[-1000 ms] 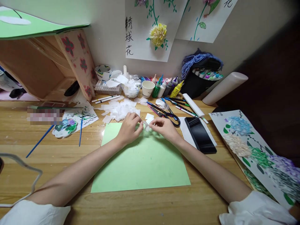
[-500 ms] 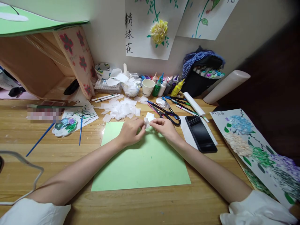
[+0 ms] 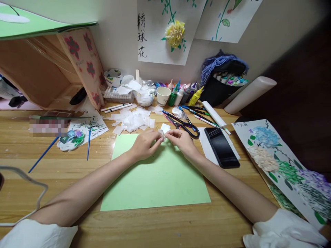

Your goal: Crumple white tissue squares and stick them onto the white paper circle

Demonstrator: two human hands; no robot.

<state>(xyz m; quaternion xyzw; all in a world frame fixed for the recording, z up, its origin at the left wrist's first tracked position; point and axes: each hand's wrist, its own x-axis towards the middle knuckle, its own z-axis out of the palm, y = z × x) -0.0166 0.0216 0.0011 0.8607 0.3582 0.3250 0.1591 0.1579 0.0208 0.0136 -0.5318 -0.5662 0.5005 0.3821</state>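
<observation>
Between the fingertips of both hands is a small piece of thin white paper (image 3: pixel 161 133), partly folded or crumpled. My left hand (image 3: pixel 146 144) pinches it from the left, thumb against fingers. From the right, my right hand (image 3: pixel 182 140) pinches its other side. Both hands are above the far edge of a light green sheet (image 3: pixel 160 182) lying on the wooden table. A white paper square (image 3: pixel 165 127) lies just behind the fingertips. To the left of it spreads a loose pile of cut white paper pieces (image 3: pixel 136 120).
Behind my right hand lie black-handled scissors (image 3: pixel 190 129). A black phone (image 3: pixel 221 147) rests on white paper to the right. Paint bottles (image 3: pixel 178 96), a paper cup (image 3: pixel 163 96) and a bowl of paper scraps (image 3: pixel 144 98) line the wall. Paintbrushes (image 3: pixel 89 144) lie at left.
The left fingers have shifted slightly to the right against the paper piece, which now looks more bunched. The right hand has barely moved.
</observation>
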